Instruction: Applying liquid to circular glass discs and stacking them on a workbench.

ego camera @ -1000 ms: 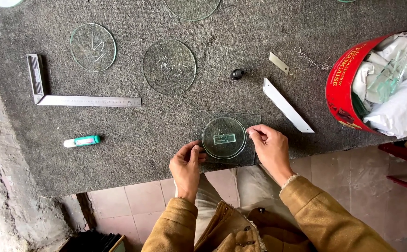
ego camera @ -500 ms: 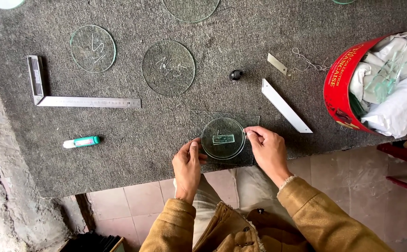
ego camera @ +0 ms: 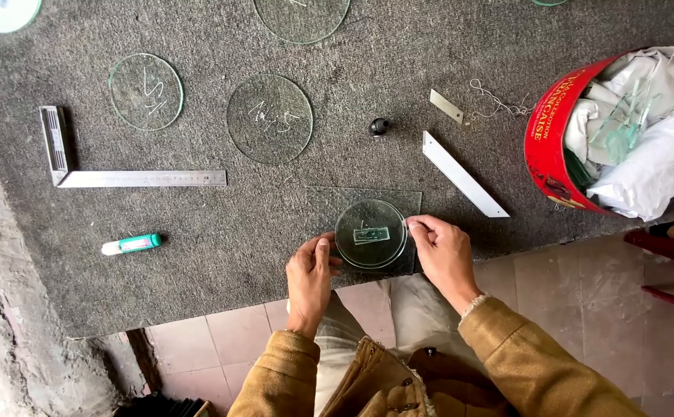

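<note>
Grey felt covers the long work table (ego camera: 221, 255), which ends at a tiled floor (ego camera: 584, 309) beside the person's knees. Far out to the right of the grip sits a round red tin (ego camera: 555, 147) stuffed with white cloth and glass offcuts. Beyond the hands, further up the felt, lie two clear glass discs with white scribbles, one (ego camera: 269, 119) nearly straight ahead and one (ego camera: 145, 91) further left. Well left of the grip lies a steel try square (ego camera: 140, 178), and nearer, a small green-and-white marker (ego camera: 131, 244). Just past the right hand rests a white flat strip (ego camera: 464, 174), with a small black knob (ego camera: 379, 126) beyond it.

Under the grip lies a square pane of clear glass (ego camera: 399, 202) at the table's near edge, and on it rests a small round glass disc with a rectangular label (ego camera: 370, 233). The left hand (ego camera: 311, 278) touches the disc's left rim with thumb and fingertips; the right hand (ego camera: 445, 253) pinches its right rim between thumb and forefinger. Both hands are closed on the disc's edge, holding it between them.
</note>
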